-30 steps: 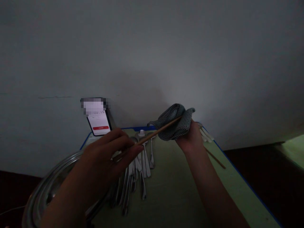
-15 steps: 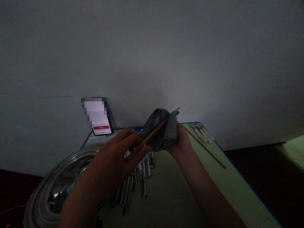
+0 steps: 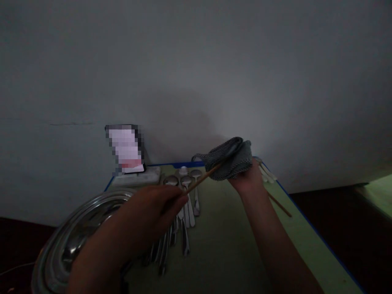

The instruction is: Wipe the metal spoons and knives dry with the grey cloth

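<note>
My left hand [image 3: 153, 212] pinches the near end of a thin wooden chopstick [image 3: 202, 179], held above the green table mat [image 3: 226, 245]. The far end of the chopstick disappears into a grey checked cloth [image 3: 231, 161], around which my right hand [image 3: 248, 178] is closed. Both hands are raised over the middle of the mat. Below them lie several metal spoons [image 3: 183, 204], laid side by side with their bowls towards the wall.
A shiny steel tray [image 3: 70, 241] sits at the left front. A phone [image 3: 127, 149] leans against the wall behind a white block. Another chopstick [image 3: 278, 204] and white spoons [image 3: 266, 173] lie on the mat's right side. The mat has a blue edge.
My right hand slid the cloth away along the chopstick to its far end, moving right. My left hand shifted slightly lower and stayed gripping the near end.
</note>
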A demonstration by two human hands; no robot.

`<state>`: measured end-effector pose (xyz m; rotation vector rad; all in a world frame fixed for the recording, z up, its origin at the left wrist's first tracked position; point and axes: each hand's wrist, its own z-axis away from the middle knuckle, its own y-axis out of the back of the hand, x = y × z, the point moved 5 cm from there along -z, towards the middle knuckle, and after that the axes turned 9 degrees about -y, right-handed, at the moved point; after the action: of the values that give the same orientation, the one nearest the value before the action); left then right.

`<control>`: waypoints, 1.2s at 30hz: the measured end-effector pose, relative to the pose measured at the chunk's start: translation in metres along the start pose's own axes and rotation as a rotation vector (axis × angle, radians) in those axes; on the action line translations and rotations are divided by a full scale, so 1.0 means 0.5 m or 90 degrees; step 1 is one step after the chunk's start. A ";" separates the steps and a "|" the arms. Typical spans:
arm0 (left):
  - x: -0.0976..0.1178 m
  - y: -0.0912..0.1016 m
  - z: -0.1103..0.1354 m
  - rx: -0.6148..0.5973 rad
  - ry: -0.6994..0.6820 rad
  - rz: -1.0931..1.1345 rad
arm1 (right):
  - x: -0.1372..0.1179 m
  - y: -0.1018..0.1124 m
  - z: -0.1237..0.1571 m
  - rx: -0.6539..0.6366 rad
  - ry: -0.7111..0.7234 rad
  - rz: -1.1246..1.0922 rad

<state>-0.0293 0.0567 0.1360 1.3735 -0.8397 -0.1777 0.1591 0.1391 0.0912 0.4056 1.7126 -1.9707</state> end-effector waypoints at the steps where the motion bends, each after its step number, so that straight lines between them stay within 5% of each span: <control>1: 0.000 -0.014 -0.001 -0.045 0.014 0.006 | -0.011 0.005 -0.001 -0.021 0.039 0.004; 4: 0.003 -0.052 -0.004 -0.130 0.043 0.029 | -0.023 0.016 -0.005 -0.065 0.132 -0.029; 8: 0.000 -0.070 -0.014 -0.148 0.046 0.036 | 0.010 0.008 -0.008 -0.042 0.127 -0.099; 17: -0.016 -0.023 -0.010 -0.103 0.040 0.066 | 0.051 -0.029 0.007 -0.074 0.052 -0.132; 23: -0.036 -0.028 0.005 -0.172 0.091 0.134 | 0.019 0.007 -0.013 -0.049 0.093 -0.144; 29: -0.067 -0.016 0.020 -0.147 0.069 0.163 | 0.003 0.038 -0.033 -0.131 0.136 -0.121; 36: -0.089 -0.003 0.013 -0.095 0.050 0.123 | -0.001 0.048 -0.042 -0.097 0.156 -0.128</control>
<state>-0.0641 0.0768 0.1155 1.1455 -0.8700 -0.0350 0.1706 0.1577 0.0677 0.4513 2.1155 -1.9756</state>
